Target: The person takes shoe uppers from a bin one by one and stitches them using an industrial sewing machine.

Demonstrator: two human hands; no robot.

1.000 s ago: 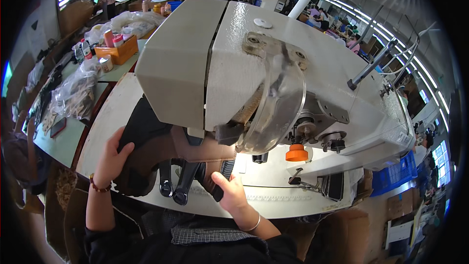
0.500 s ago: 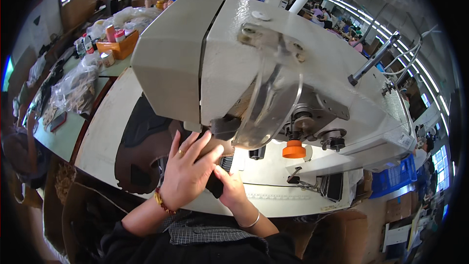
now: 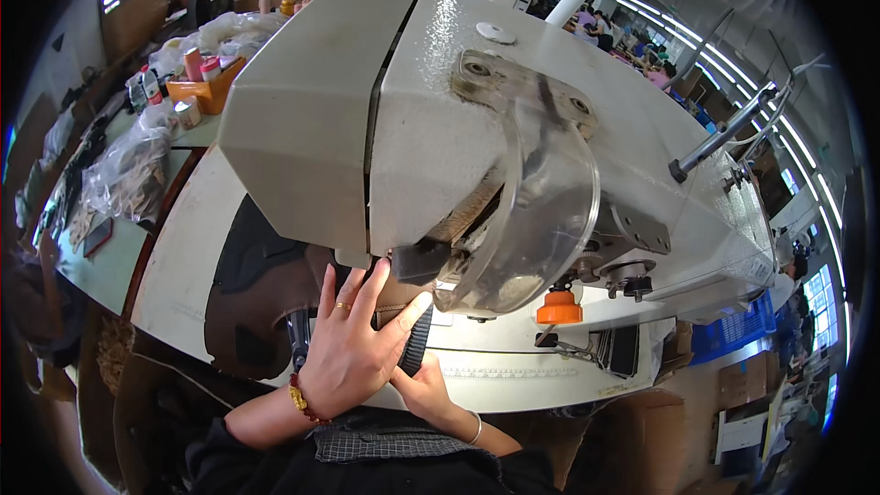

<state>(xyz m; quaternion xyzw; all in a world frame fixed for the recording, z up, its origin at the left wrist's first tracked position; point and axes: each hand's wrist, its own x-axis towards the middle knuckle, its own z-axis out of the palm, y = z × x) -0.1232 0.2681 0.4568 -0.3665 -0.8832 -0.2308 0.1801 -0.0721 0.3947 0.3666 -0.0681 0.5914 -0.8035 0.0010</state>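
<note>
A brown and black sewn piece (image 3: 261, 293) lies under the head of a large cream sewing machine (image 3: 312, 101). My left hand (image 3: 353, 339) rests on it with fingers stretched and spread, their tips close below the machine head. Beside its index finger shows a black ribbed strip (image 3: 416, 337) at the piece's right edge. My right hand (image 3: 427, 391) is lower, its thumb against the near end of that edge. Its other fingers are mostly hidden behind my left hand and the piece. A clear curved guard (image 3: 541, 211) hides part of the needle area.
An orange knob (image 3: 559, 308) hangs below the machine arm. A printed ruler strip (image 3: 513, 372) runs along the table's near side. Left stands a side table with plastic bags (image 3: 124, 165), an orange box (image 3: 206, 87) and a phone (image 3: 98, 236). A blue crate (image 3: 733, 328) is at right.
The view has shifted a little. My left hand has come further over the right edge of the piece, with its fingers more spread. My right hand now sits slightly lower beside it.
</note>
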